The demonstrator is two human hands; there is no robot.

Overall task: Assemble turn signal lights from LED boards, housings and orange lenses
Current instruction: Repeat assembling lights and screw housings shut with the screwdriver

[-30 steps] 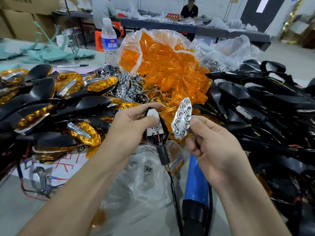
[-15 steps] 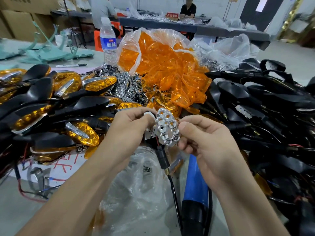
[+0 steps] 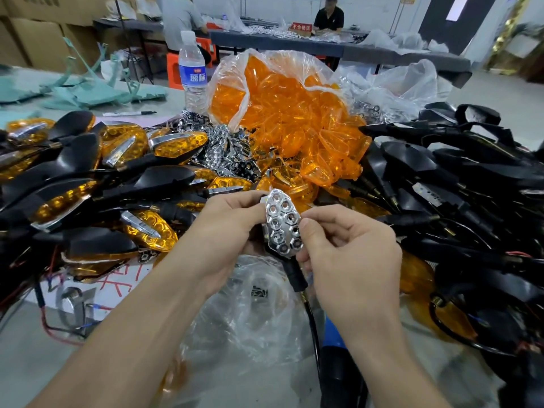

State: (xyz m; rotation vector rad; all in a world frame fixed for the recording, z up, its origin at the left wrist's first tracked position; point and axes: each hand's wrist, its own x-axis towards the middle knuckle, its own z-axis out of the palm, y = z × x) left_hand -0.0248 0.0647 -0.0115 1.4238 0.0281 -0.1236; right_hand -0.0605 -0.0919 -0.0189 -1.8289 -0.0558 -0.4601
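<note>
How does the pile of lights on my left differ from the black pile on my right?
The left pile has orange lenses and chrome trim fitted in its housings; the right pile is bare black, with no lenses. The left pile looks finished, while one housing in the right pile shows an exposed white board. Both are black stalked housings.

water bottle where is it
In the head view the water bottle stands upright at upper left of centre, just left of the bag of orange lenses and behind the marker pen.
</note>
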